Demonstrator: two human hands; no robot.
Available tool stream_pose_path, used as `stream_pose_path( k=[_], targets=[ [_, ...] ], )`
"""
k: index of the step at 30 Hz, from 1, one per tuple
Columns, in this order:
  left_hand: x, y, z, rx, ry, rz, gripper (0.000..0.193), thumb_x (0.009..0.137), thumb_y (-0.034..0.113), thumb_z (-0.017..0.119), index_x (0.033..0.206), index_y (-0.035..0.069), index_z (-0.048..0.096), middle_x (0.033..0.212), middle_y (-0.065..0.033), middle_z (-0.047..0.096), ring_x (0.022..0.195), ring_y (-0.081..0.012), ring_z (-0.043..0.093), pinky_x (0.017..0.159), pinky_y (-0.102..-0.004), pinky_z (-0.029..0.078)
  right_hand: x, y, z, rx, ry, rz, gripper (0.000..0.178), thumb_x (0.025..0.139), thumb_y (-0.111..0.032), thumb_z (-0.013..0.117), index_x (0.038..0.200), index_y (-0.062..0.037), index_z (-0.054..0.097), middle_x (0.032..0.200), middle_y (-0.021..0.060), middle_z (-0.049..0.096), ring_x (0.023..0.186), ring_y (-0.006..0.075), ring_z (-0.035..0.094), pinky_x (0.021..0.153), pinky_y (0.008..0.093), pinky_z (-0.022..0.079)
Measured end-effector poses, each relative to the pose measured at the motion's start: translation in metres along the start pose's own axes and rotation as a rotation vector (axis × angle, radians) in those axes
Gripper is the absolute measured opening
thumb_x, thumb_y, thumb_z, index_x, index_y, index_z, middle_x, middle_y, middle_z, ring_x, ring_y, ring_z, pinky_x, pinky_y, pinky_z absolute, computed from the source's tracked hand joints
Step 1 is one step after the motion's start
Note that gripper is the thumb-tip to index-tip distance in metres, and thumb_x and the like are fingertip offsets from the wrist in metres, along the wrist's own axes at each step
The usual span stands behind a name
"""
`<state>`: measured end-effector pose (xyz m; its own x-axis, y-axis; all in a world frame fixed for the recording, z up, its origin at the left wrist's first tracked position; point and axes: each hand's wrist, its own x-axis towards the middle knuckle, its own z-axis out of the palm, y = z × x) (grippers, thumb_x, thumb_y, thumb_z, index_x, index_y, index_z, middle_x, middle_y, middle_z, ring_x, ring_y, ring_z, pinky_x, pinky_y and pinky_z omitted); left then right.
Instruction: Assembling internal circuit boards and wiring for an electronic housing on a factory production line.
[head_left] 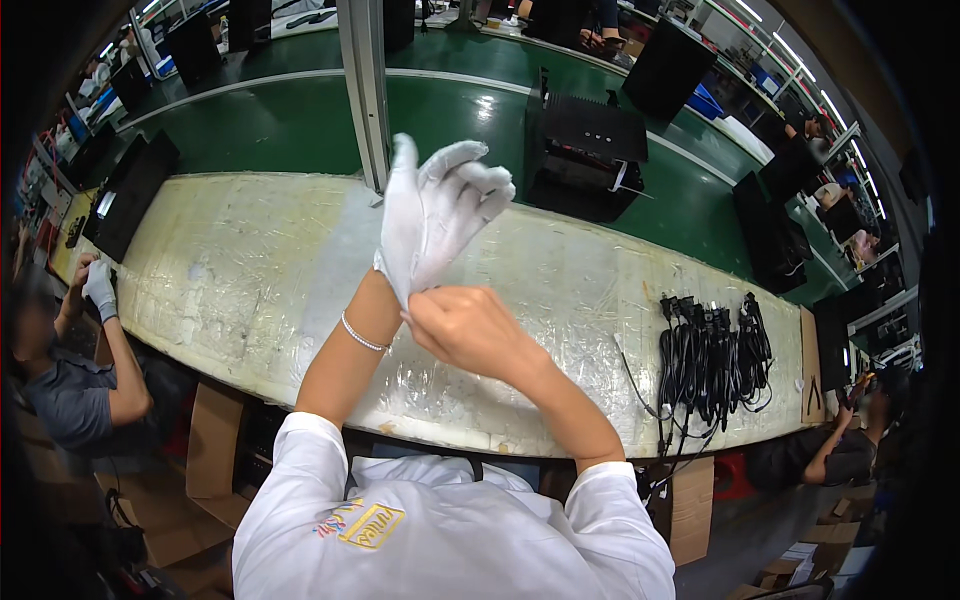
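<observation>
My left hand (440,205) is raised over the workbench (240,270) in a white fabric glove (402,225), its fingers apart and slightly bent. It holds nothing. A thin bracelet (362,335) circles the bare wrist below the cuff. My right hand (475,328) is bare and closed, its fingertips gripping the edge of the glove's cuff at my left wrist. The pinched fabric is partly hidden behind the fingers.
Bundled black power cables (710,355) lie on the bench's right part, some hanging over the near edge. Farther right are pliers (813,392). A metal post (364,95) rises at the far edge. Cardboard boxes (215,440) stand below. Co-workers sit at both ends.
</observation>
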<state>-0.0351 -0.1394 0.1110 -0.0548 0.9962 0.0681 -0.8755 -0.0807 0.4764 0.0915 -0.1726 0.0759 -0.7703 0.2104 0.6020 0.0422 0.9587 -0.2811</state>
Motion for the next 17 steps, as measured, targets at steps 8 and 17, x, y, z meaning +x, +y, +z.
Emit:
stream_pose_path(
  k=[8,17],
  targets=[
    [-0.016,-0.003,0.016,-0.253,-0.510,-0.069,0.098,0.082,0.086,0.008,0.156,0.022,0.018,0.162,-0.0124,0.012,0.145,-0.0468,0.011,0.109,-0.0748,0.013,-0.004,0.001,-0.003,-0.016,0.004,0.042,0.019,0.086,-0.012,0.064,0.076,-0.0045,0.050,0.057,0.0098,0.055,0.054,0.0302,0.058,0.048,0.0414,0.045],
    [-0.020,-0.005,0.021,-0.122,-0.474,0.003,0.112,0.082,0.085,0.006,0.153,0.000,0.016,0.163,-0.0105,0.009,0.148,-0.0364,0.010,0.116,-0.0636,0.009,-0.003,-0.003,-0.006,-0.035,-0.001,0.043,0.021,0.088,-0.016,0.065,0.076,-0.0059,0.051,0.055,0.0096,0.056,0.052,0.0301,0.058,0.048,0.0401,0.045]
  ],
)
